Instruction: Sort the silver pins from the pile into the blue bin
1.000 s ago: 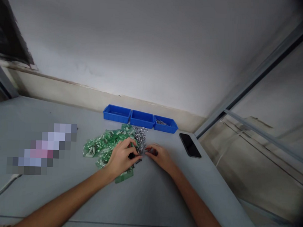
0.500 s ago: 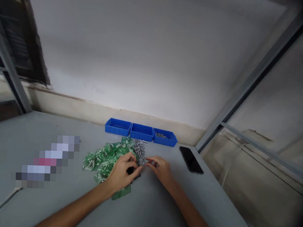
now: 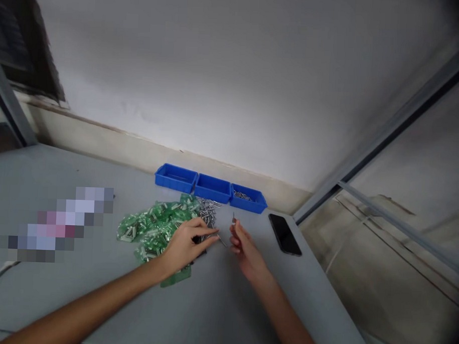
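My left hand (image 3: 185,245) pinches a thin silver screw (image 3: 222,241) between thumb and forefinger, its shaft slanting down to the right. Opposite it, my right hand (image 3: 247,250) is closed with another small screw (image 3: 234,217) standing up from the fingertips. A loose pile of silver screws (image 3: 208,211) lies just beyond my left fingers. Beside that pile, and partly under my left hand, spreads a heap of green plastic bags (image 3: 156,222) with small pale and metal parts inside. Something dark below my left fingers is mostly hidden.
Three blue bins stand in a row along the wall: a left bin (image 3: 175,179), a middle bin (image 3: 213,189) and a right bin (image 3: 248,199) with screws in it. A black phone (image 3: 285,235) lies at right. A blurred-out object with a cable (image 3: 2,273) lies at left.
My right hand has closed on a screw and lifted upright, slightly away from the left. A screw now shows in my left fingertips. The whole view has shifted slightly.
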